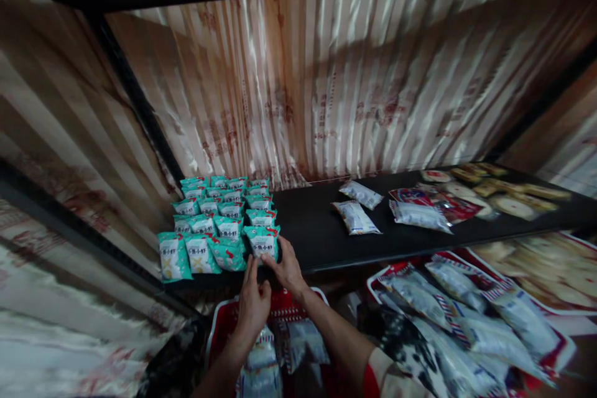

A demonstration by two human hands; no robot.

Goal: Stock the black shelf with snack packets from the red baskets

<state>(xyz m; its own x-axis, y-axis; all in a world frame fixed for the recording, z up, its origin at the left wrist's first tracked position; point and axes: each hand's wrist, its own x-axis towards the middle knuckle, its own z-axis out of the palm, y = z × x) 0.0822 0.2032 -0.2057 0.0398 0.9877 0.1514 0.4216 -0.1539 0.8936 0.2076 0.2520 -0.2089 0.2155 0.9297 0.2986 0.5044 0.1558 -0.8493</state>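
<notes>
Small teal-and-white snack bags stand in several rows at the left end of the black shelf. At the front right of this group is one upright snack bag, with both hands at it. My right hand grips its right side, thumb across the lower front and fingers partly hidden behind. My left hand reaches up with straight fingers, the tips at the bag's lower left edge. A neighbouring snack bag leans at a tilt just left of it.
Below my hands sits a red basket holding silvery packs. Another red basket, full of silver bags, is at the lower right. Silver packs and flat round packs lie along the shelf. A dark post rises at left.
</notes>
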